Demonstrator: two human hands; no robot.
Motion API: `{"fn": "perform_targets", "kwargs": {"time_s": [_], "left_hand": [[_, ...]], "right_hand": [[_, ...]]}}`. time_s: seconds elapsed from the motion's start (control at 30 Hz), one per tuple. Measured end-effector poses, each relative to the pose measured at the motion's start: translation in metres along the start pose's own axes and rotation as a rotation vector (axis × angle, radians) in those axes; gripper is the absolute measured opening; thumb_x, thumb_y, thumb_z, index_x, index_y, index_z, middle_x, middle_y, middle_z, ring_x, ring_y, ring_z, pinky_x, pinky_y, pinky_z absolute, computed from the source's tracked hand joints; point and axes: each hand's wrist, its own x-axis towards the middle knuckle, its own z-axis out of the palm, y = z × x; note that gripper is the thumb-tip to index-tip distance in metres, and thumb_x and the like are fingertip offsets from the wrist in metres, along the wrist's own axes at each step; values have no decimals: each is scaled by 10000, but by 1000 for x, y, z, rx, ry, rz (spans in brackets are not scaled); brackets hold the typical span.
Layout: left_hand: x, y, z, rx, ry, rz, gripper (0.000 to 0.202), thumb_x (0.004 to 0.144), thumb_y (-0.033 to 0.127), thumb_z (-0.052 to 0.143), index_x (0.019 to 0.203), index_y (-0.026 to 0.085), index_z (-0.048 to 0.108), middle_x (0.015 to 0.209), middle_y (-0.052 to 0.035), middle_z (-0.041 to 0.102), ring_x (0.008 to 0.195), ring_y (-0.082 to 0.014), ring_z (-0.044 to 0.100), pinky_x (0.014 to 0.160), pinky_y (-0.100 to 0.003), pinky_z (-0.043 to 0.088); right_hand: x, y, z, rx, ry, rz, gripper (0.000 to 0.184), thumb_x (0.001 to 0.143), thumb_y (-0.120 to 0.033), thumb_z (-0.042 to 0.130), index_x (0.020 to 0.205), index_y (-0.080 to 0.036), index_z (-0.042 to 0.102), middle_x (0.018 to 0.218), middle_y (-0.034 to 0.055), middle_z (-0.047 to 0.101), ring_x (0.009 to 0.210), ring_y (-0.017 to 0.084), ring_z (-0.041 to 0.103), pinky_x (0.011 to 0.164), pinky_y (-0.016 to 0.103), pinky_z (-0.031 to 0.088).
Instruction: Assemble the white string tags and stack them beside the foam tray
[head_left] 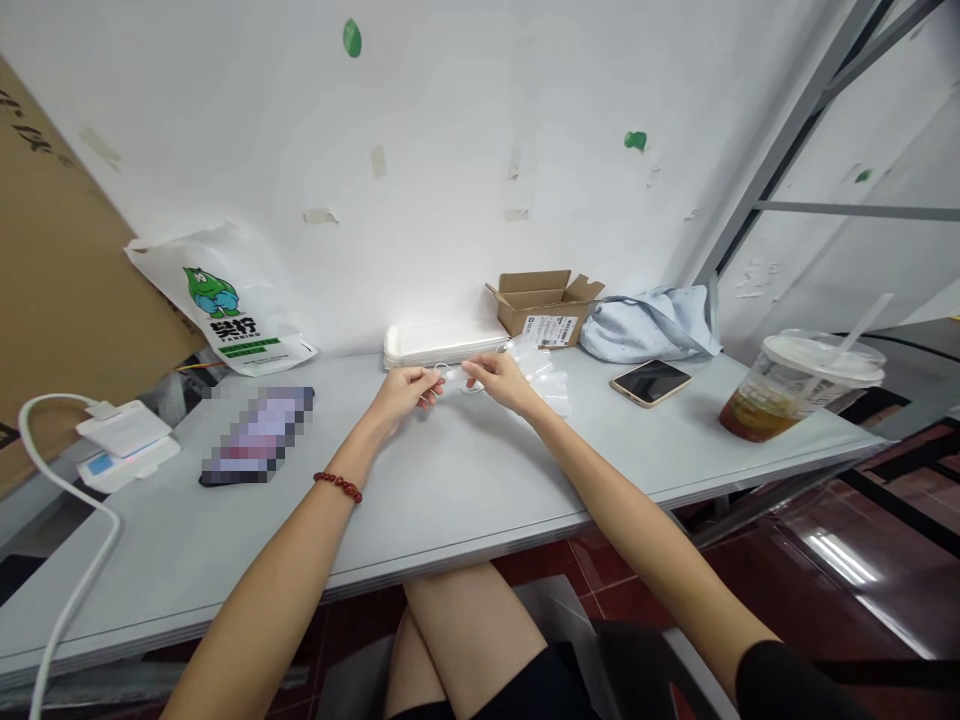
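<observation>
Over the middle of the table, my left hand [409,390] and my right hand [499,380] are close together, fingertips pinched. Between them runs a thin white cord [444,367], looped near the left fingertips, with a small pale piece whose kind I cannot make out. Both hands grip it, one at each side. Just right of my right hand lie several see-through plastic bags [553,385], partly hidden behind it. Behind the hands, against the wall, sits a stack of flat white pieces [442,340].
Along the wall stand an open cardboard box [551,310], a pale cloth bag [649,325] and a white plastic bag [232,300]. Phones lie left [262,435] and right [651,382]. A lidded drink cup [795,390] stands far right, a white charger [124,430] far left.
</observation>
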Motion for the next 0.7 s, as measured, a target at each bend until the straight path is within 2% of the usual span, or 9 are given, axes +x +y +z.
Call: {"fn": "perform_targets", "kwargs": {"time_s": [0.13,0.3,0.43,0.6,0.7], "left_hand": [[0,-2,0,35,38,58,383,608,500,751,610,137,630,584,-24,594,481,-92,473,511,-257,395],[0,-2,-3,105,41,77,362,636,474,730,570,138,615,548,-24,577,464,-96,462,501,-262,382],[2,0,-7,92,44,35,367,642,482,727,589,133,628,571,-37,596,478,-102,487,518,-261,400],[3,0,-16,37,68,-26,470,657,582,683,722,117,672,649,-44,629,525,-101,523,545,-246,412],[1,3,-20,91,25,-62,493,619,604,705,674,117,656,612,-32,606,538,-105,521,555,-248,416]], "right_hand": [[-2,4,7,8,-12,46,391,833,-472,485,644,-144,585,558,-10,534,465,74,376,485,222,291],[-3,10,18,19,-46,61,396,848,-470,463,591,-170,486,517,-40,433,468,77,385,497,218,305],[-3,9,19,17,-62,37,355,863,-441,450,643,-167,502,566,-38,453,497,77,393,513,215,310],[-5,-1,20,-12,-62,3,326,882,-386,452,668,-155,533,557,-43,444,522,84,403,555,220,313],[-6,-4,23,-51,-45,-22,320,889,-349,462,652,-148,538,547,-42,453,543,91,418,585,226,319]]}}
